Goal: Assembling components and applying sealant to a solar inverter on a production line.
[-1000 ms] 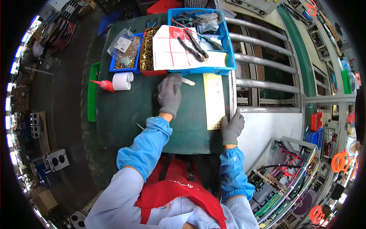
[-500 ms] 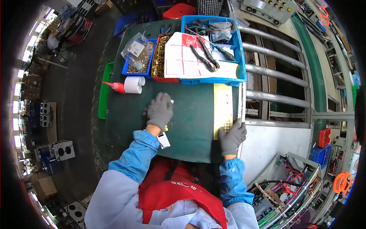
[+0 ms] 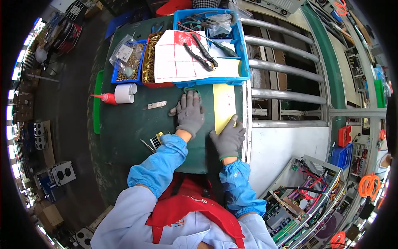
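My left hand [image 3: 190, 113], in a grey glove, lies on the dark green tabletop [image 3: 137, 120] with fingers stretched forward. At its fingertips is a small green-edged thing [image 3: 197, 89], mostly covered, whose kind I cannot make out. My right hand [image 3: 229, 137], also gloved, rests on the near end of a long yellow strip [image 3: 224, 99], its thumb and fingers apart. A narrow whitish flat piece [image 3: 156, 105] lies left of my left hand. Beside my left sleeve are a small black-and-white striped piece [image 3: 156, 142] and a thin metal tool [image 3: 147, 145].
A blue divided tray [image 3: 245, 62] holds hand tools, with a red-marked white sheet [image 3: 170, 60] and black-handled pliers [image 3: 199, 56] on top. Left of it stand bins of brass parts [image 3: 150, 58], white rolls [image 3: 124, 93] and a red bottle [image 3: 108, 98]. Metal rollers [image 3: 286, 94] lie right.
My left hand has moved right, uncovering the whitish flat piece, and its fingers now stretch forward. My right hand stays at the yellow strip's near end. The whole view has shifted somewhat.
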### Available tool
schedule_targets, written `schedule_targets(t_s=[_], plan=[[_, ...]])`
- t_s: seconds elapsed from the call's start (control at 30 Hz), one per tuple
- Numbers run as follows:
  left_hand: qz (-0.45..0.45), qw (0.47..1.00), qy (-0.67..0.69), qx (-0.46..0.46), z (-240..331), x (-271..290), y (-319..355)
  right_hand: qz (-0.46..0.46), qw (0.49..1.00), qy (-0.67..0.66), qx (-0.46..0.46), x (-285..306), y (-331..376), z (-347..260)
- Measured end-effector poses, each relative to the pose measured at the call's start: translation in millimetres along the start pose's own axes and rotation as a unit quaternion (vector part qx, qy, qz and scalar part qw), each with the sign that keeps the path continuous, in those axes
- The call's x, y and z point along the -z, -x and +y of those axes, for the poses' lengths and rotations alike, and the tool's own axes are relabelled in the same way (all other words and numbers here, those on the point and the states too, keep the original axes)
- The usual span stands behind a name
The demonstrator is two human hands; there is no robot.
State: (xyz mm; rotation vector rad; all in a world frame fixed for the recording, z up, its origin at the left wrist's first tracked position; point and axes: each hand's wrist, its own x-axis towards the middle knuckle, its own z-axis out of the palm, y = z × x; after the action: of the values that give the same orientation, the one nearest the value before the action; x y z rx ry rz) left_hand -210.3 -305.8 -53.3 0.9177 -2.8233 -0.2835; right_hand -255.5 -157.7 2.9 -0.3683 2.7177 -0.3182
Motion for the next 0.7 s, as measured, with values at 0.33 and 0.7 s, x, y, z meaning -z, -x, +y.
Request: schedule_targets(t_s=[0.33,0.7], plan=[[0.083,0.983,-0.059,0.153,-62,10,-7,0.086,0.996,0.01,-0.001,-4,-31,60],[-0.291,0.948,0.005,-0.129,92,0,-40,0.2,0.897,-0.351,-0.179,69,47,159]])
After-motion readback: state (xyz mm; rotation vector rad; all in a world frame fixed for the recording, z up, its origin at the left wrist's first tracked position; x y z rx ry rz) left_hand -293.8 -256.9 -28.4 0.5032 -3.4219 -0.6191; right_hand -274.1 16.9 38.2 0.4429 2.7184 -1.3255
